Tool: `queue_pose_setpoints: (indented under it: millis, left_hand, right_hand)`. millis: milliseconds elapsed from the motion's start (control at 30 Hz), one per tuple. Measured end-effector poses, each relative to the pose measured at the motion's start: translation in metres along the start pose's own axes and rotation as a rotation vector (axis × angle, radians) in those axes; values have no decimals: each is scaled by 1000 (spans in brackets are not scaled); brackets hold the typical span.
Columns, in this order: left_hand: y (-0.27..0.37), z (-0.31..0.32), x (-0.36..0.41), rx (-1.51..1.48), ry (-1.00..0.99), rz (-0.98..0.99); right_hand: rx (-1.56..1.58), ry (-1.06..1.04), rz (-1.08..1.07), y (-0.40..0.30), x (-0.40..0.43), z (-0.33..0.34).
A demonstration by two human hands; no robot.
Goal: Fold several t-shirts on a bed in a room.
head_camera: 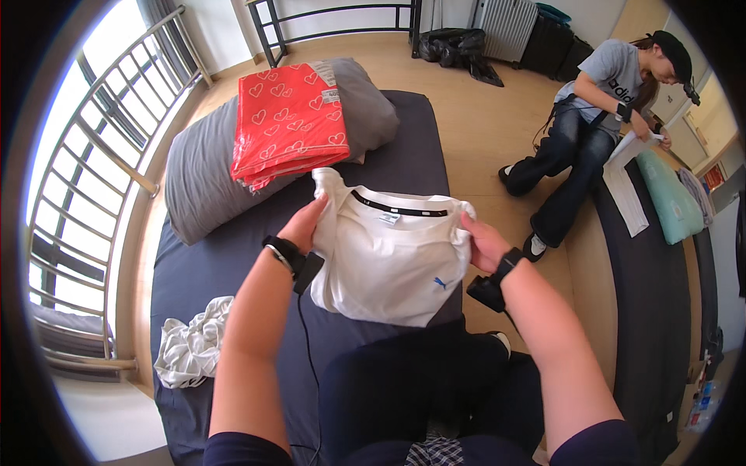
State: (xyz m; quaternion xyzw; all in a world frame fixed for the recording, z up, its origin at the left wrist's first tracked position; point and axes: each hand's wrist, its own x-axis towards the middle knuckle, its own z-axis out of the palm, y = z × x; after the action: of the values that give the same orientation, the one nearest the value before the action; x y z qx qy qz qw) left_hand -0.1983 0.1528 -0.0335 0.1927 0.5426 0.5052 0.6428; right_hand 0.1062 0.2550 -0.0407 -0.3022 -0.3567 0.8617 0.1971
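Observation:
A white Puma T-shirt hangs stretched between my hands, above the dark grey sheet of a bed. Its neckline, with a black inner band, is at the top, and a small blue logo shows low on the right. My left hand grips the shirt at one shoulder; the fingers are mostly behind the cloth. At the opposite shoulder my right hand holds it, thumb in front. The lower part of the shirt is bunched or folded under.
Left of me lies a crumpled white garment. Beyond the shirt, a red heart-patterned package rests on a rolled grey quilt. A metal railing runs along the left. At right, a seated person holds white cloth beside a green pillow.

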Motion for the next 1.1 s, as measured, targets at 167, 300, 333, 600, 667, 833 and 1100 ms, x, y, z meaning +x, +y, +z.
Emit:
queue_pose_setpoints:
  millis: [167, 300, 333, 600, 667, 833, 1100]
  left_hand:
    - [-97, -68, 49, 1018, 177, 52]
    - [-131, -69, 2, 623, 336, 57]
    - [-134, -61, -12, 629, 396, 93]
    - [-160, -72, -38, 520, 381, 80]
    - [-164, -79, -42, 449, 388, 116]
    - [-175, -70, -76, 263, 311, 68]
    - [-198, -77, -99, 299, 319, -121]
  right_hand:
    - [-149, 557, 133, 71, 23, -51]
    - [-75, 362, 239, 116, -11, -36]
    - [-67, 415, 230, 124, -16, -32]
    - [-436, 320, 109, 177, -13, -11]
    - [-410, 369, 101, 166, -17, 3]
    - [-298, 321, 34, 157, -56, 8]
    - [-257, 441, 343, 178, -65, -12]
